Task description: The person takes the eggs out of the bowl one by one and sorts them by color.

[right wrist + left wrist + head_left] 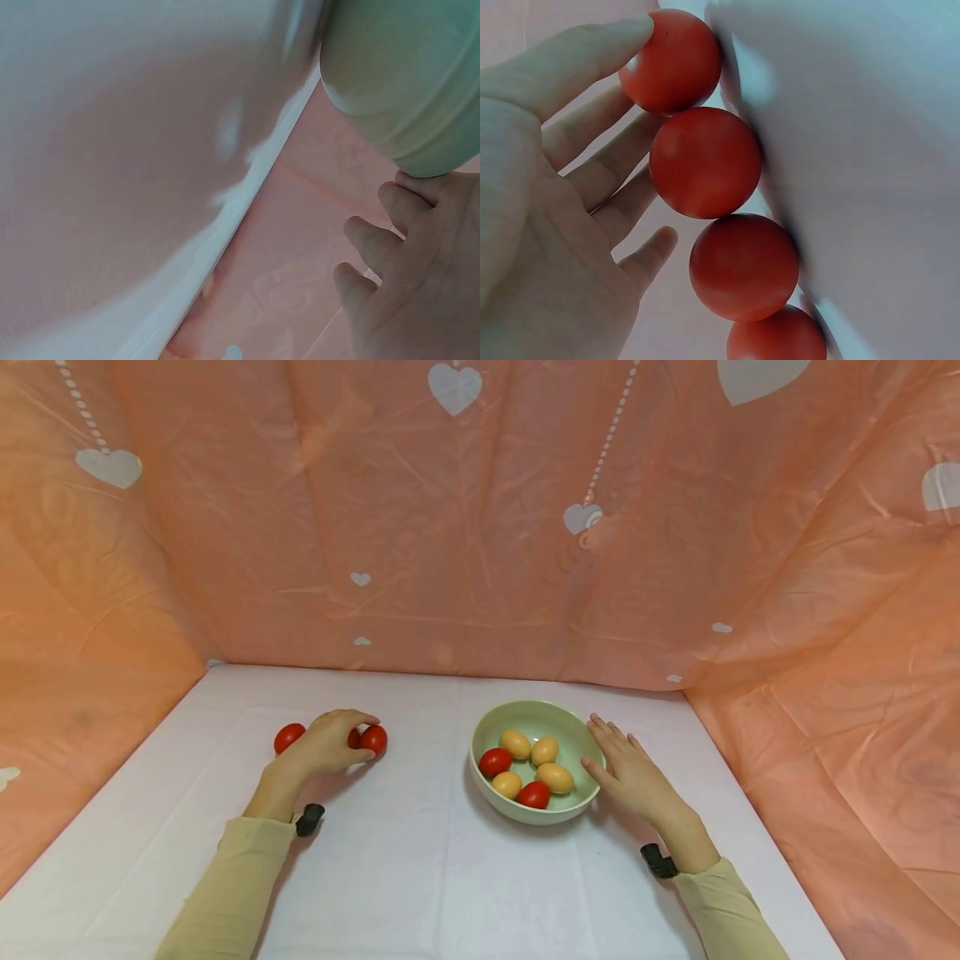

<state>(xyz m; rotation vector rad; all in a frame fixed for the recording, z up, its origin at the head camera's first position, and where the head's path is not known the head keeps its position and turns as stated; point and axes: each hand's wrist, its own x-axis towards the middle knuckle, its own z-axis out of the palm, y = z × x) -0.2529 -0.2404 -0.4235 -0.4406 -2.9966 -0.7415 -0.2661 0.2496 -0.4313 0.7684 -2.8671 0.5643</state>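
Several smooth red eggs stand in a row at the left of the table, partly hidden by my left hand (pixel 326 743) in the head view. That hand pinches the rightmost red egg (pixel 373 740), its thumb on the near side and its fingers on the far side. In the left wrist view the thumb lies on this egg (pixel 673 64), with another red egg (pixel 705 163) right beside it. My right hand (pixel 633 777) has its fingers extended along the right rim of a pale green bowl (pixel 536 816). Inside the bowl are several yellow eggs (pixel 555 778) and two red eggs (pixel 495 762).
A white cloth covers the table (pixel 420 893). Behind it and at both sides hang orange-pink curtains (pixel 465 593) printed with pale hearts. Each wrist carries a small black camera, the left camera (pixel 310 820) and the right camera (pixel 658 862).
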